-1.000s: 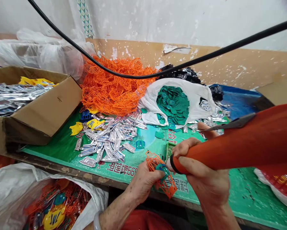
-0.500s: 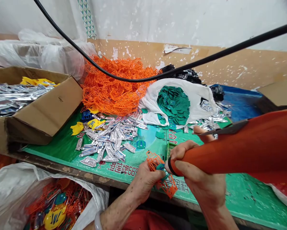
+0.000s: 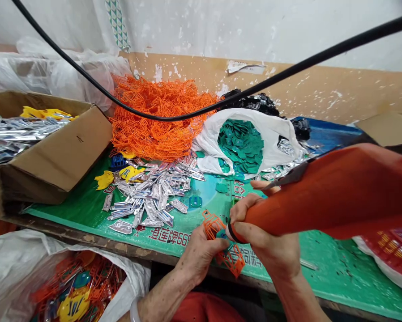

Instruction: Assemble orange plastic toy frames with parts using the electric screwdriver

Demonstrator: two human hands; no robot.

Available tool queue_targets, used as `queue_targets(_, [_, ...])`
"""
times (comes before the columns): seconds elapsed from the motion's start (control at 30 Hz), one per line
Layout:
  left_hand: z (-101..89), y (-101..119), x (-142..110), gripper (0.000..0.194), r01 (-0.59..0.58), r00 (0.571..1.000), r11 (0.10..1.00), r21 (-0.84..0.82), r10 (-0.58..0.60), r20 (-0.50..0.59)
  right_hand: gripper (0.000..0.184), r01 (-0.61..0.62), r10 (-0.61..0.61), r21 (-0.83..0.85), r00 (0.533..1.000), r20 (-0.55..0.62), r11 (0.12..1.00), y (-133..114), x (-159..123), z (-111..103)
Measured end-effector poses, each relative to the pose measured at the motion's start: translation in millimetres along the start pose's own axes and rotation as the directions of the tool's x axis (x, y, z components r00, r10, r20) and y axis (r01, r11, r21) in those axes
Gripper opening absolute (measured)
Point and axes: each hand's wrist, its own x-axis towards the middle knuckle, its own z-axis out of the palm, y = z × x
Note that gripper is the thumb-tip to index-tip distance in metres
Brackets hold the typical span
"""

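My left hand (image 3: 201,257) is closed around an orange lattice (image 3: 214,228), held just above the green surface (image 3: 342,264), with a teal piece (image 3: 223,234) inside it. My right hand (image 3: 266,248) grips an orange tool (image 3: 308,208), its black tip (image 3: 231,233) against that piece. Silver strips (image 3: 145,197) and an orange heap (image 3: 150,120) lie farther along the surface.

Left hand (image 3: 201,256) low, fingers curled; right hand (image 3: 266,243) just beside, grip closed; bare forearms (image 3: 160,300) angling inward from below.
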Motion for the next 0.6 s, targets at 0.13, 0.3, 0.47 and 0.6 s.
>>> queue_targets(0.13, [-2.6,-2.8,0.1,0.024,-0.018,1.0,1.0,0.004,0.018,0.019,0.024,-0.011,0.011,0.024,1.0,0.012,1.0,-1.0,0.7,0.1])
queue_targets(0.3, [-3.4,-0.9,-3.3,0.021,-0.029,0.998,1.0,-0.005,0.029,0.061,0.058,0.006,-0.004,0.133,1.0,-0.011,0.991,-18.2,3.8,2.8])
queue_targets(0.47, [-1.9,3.4,-5.0,0.026,0.02,1.0,1.0,-0.005,-0.02,0.023,0.062,0.157,-0.123,0.184,0.975,-0.185,0.97,-30.4,17.3,-10.8])
queue_targets(0.6, [-3.1,4.1,-5.2,0.024,0.051,0.998,0.999,0.012,-0.051,-0.026,0.023,0.188,-0.16,0.063,0.936,-0.314,0.98,-13.2,32.6,-33.3])
